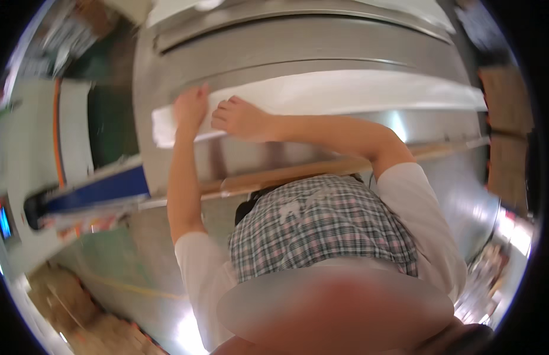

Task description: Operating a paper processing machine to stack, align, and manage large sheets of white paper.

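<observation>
White strip [345,92] laid on worktop [286,50]; judged light, soft, best pinched at edges. Left hand [191,109], right hand [244,120] curled over it; grip cannot be told.

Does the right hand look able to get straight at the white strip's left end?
Probably not directly: the left hand is between the right hand and the white strip's left end, seemingly blocking the way.

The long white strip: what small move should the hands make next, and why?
Perhaps slide the left hand outward to smooth the white strip: its left end extends past that hand, while the right hand is just inward.
</observation>
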Demonstrator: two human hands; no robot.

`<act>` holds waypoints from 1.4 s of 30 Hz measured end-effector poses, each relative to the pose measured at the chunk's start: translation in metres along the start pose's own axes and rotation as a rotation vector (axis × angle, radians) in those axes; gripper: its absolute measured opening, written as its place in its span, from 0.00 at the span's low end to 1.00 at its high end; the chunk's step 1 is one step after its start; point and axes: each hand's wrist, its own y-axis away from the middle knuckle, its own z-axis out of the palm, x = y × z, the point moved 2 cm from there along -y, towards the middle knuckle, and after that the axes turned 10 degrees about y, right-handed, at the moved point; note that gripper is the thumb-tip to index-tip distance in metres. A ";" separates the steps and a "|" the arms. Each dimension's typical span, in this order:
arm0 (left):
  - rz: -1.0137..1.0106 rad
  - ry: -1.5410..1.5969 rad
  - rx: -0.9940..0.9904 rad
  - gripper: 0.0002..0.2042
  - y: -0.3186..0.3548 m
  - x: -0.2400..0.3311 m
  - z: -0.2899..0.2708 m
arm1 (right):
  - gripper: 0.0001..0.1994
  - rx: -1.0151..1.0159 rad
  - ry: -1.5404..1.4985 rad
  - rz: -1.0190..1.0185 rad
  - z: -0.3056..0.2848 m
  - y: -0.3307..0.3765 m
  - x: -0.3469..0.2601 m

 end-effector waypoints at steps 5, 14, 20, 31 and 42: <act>0.091 -0.151 0.112 0.15 0.042 -0.042 0.016 | 0.10 -0.120 -0.021 0.202 -0.061 0.110 0.055; -0.181 -0.641 0.183 0.16 0.104 -0.110 -0.076 | 0.12 -0.192 0.361 0.705 -0.142 0.336 0.199; -0.335 -0.242 0.088 0.22 0.079 0.009 0.006 | 0.14 -0.062 0.459 0.910 -0.195 0.438 0.282; -0.346 -0.281 0.032 0.28 0.073 0.180 0.092 | 0.13 -0.283 0.687 1.127 -0.259 0.602 0.389; -0.382 -0.286 0.007 0.26 0.070 0.251 0.127 | 0.09 0.005 0.830 1.283 -0.302 0.703 0.461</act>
